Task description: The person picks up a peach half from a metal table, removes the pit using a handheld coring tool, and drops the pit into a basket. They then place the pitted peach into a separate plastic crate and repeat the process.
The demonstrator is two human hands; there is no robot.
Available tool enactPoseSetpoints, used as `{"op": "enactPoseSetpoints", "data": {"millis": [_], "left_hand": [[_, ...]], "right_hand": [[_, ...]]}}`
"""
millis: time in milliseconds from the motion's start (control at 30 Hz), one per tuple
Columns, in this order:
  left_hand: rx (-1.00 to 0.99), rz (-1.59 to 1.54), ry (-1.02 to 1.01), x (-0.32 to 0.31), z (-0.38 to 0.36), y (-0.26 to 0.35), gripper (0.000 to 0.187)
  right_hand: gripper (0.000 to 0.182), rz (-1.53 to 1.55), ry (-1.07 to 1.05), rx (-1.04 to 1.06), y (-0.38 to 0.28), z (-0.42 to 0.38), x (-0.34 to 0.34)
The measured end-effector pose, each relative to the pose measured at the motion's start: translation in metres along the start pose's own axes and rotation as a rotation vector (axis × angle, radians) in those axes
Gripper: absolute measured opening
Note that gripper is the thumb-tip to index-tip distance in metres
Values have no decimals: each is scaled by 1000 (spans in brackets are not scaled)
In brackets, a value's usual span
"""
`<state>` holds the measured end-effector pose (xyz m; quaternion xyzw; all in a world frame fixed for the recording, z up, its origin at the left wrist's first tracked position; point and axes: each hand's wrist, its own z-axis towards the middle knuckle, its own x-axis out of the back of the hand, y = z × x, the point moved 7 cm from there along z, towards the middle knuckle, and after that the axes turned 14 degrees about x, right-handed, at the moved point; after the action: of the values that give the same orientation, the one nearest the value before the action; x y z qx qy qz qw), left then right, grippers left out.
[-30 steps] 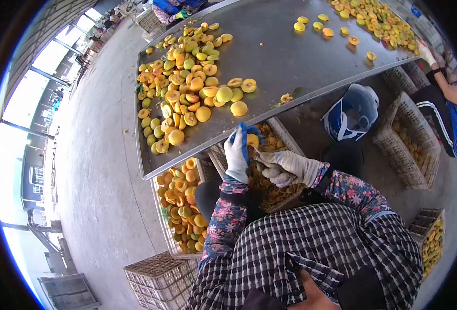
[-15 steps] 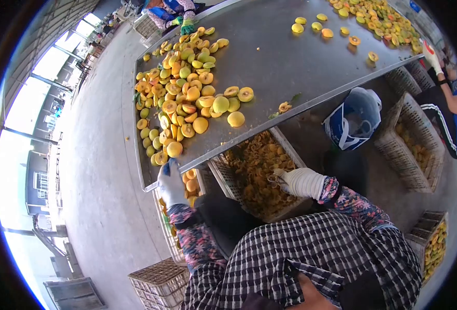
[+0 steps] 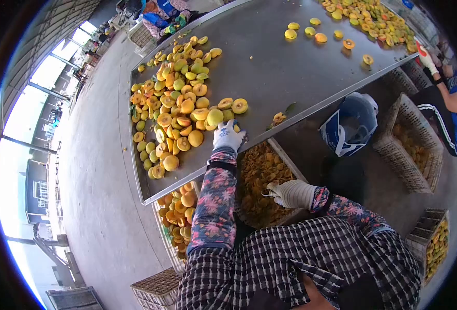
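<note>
My left hand (image 3: 229, 137), in a white glove, reaches over the near edge of the metal table (image 3: 270, 67). Its fingers are curled over a yellow peach (image 3: 237, 127), which they mostly hide. Beside it lies a pile of whole and halved peaches (image 3: 179, 98), some halves showing pits. My right hand (image 3: 293, 194), also gloved, is closed around a small metal tool (image 3: 268, 194) whose working end is hard to make out. It hangs above a crate of brownish-yellow scraps (image 3: 259, 170). A crate of peach halves (image 3: 179, 209) stands under the table's left corner.
A blue-and-white bucket (image 3: 348, 124) and a plastic crate (image 3: 412, 150) stand right of the scraps. More crates sit at lower left (image 3: 156, 287) and lower right (image 3: 430, 243). Two other people work at the table's far end and right side, near another peach pile (image 3: 376, 23).
My left hand has moved from the crate by the table corner up and right onto a peach at the pile's edge. My right hand has shifted slightly left and down.
</note>
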<state>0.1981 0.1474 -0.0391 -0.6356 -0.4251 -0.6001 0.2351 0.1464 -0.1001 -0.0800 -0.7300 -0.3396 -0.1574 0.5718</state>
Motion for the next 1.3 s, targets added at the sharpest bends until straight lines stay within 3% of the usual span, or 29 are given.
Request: {"op": "enactPoseSetpoints", "data": {"millis": [100,133,233,267,367,433,500,567,633,800,900,1000,1133,1233,1300], "left_hand": [[20,-124,-37,-8,9,-7,54],[-62,-272,12,-7,14,-14,48],[167,-1545,-480,-21,10,-45,43],[153,-1957,-695,-20,-3,-49,38],[108,-2156,-871,19,-69,-57,43],[-133,-1953,-602,31,-98,-68,50],[-131,-1907,-488,25,-114,-75,54],[96,-2031,-530,4,-124,-79,53],[-240,-1635,-254,25,-141,-74,43],[-314,-1425,-140,45,-162,-59,39],[-375,-1333,-9,49,-166,-61,38],[-312,-1381,40,35,-161,-68,41],[-373,-1135,199,45,-172,-70,48],[-373,-1134,156,44,-173,-69,49],[-374,-1213,4,34,-164,-73,39]], "right_hand": [[43,-4,20,4,8,4,-5],[45,11,22,-3,6,3,-4],[48,21,95,-34,-6,-2,14],[48,21,128,-45,-11,-2,18],[46,33,469,216,-12,3,21],[41,102,499,221,-34,-4,38],[38,190,606,309,-56,-6,50],[31,183,697,375,-79,-8,62],[28,69,797,427,-98,-10,76],[30,-193,803,311,-114,-3,82],[29,-231,796,295,-117,1,74],[30,-208,719,247,-113,8,62],[32,-161,647,279,-108,13,53],[34,-178,571,265,-108,12,51],[34,-187,511,216,-107,12,52]]}}
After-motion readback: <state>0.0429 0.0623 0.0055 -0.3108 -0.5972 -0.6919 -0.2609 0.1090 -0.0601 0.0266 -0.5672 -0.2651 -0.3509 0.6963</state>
